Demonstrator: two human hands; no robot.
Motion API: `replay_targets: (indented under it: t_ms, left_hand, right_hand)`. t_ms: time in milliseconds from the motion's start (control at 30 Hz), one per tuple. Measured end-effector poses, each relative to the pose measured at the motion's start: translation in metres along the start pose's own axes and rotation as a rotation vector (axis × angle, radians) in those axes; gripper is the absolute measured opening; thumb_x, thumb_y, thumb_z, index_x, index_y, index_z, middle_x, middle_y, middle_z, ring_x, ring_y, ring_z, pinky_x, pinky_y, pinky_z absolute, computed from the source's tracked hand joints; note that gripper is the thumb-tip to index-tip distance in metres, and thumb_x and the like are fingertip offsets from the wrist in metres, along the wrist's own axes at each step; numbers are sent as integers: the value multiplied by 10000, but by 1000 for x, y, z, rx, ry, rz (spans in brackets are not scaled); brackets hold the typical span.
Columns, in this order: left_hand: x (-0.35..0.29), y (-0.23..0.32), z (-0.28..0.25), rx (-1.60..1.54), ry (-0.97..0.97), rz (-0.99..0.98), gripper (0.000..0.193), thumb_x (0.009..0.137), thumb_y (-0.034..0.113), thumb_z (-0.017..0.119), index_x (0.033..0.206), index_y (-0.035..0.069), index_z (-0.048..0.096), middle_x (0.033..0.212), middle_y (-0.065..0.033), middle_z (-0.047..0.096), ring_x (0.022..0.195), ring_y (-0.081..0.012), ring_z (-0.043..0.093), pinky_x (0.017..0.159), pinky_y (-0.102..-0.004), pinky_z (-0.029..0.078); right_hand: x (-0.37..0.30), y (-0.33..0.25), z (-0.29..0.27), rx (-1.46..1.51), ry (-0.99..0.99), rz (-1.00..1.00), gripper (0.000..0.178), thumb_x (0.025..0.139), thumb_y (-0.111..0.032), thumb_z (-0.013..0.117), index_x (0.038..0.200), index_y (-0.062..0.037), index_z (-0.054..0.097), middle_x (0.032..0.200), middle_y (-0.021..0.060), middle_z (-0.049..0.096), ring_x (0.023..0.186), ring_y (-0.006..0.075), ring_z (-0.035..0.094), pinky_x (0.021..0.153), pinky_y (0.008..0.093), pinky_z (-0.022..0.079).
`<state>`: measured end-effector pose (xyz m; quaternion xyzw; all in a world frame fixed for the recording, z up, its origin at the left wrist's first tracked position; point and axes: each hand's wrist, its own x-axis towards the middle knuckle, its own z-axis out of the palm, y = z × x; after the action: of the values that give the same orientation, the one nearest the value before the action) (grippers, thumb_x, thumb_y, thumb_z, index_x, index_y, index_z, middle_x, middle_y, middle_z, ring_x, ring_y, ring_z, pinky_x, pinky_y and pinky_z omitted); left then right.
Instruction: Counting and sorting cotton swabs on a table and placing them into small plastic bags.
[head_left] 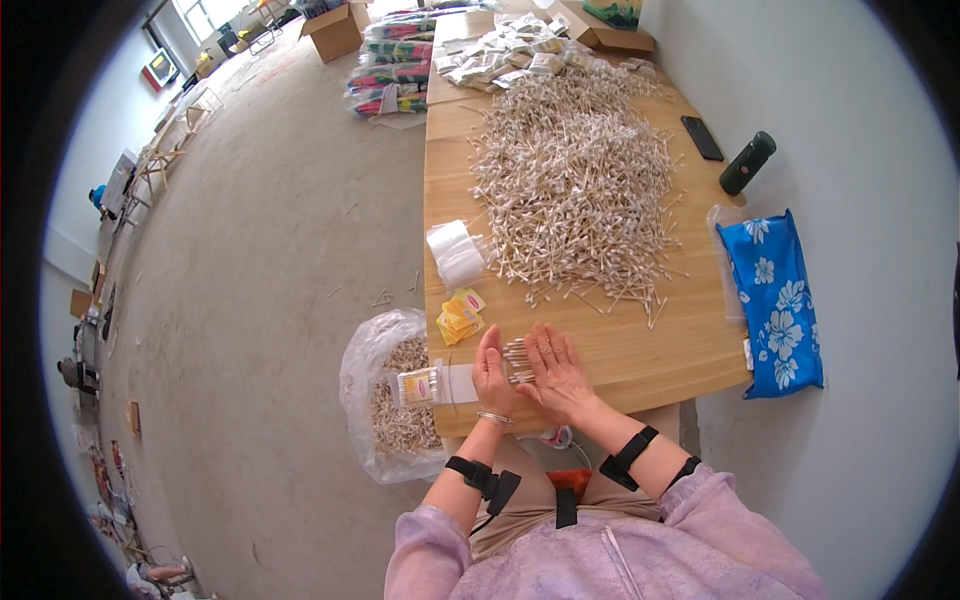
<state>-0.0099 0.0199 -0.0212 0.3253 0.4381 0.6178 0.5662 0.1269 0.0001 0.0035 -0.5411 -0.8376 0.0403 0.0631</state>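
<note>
A small row of cotton swabs (518, 360) lies on the table near its front edge, between my two hands. My left hand (492, 373) stands on its side at the left of the swabs, fingers stretched out and held together. From the right, my right hand (557, 373) rests flat with straight fingers, its edge against the swabs. Left of my left hand, a clear pack of cotton swabs (418, 387) with a yellow label sits at the table's left edge. Yellow cards (460, 317) lie just beyond it, and a stack of clear plastic bags (456, 254) is farther back.
A large heap of loose cotton swabs (575, 180) covers the table's middle, with filled packs (510, 52) behind. Along the wall are a phone (702, 138), a dark green flask (748, 163) and a blue flowered packet (775, 305). A plastic sack (362, 385) of swabs stands left.
</note>
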Motion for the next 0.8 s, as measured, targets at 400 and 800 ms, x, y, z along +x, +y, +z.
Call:
replay_targets:
  t_ms: [400, 800]
  left_hand:
    - [4, 1, -4, -43, 53, -23, 459, 1013, 281, 380, 1354, -27, 396, 1399, -134, 420, 1315, -221, 372, 1104, -338, 277]
    - [13, -5, -10, -13, 61, -5, 454, 1019, 270, 356, 1363, -26, 380, 1412, -135, 404, 1329, -221, 359, 1112, -340, 266]
  right_hand:
    - [2, -4, -10, 12, -138, -88, 892, 841, -610, 462, 1451, -8, 214, 1526, 182, 163, 1432, 310, 79, 1160, 452, 47]
    - [14, -2, -5, 140, 57, 25, 676, 873, -406, 558, 1417, -83, 321, 1518, 165, 164, 1421, 326, 105, 1145, 494, 58]
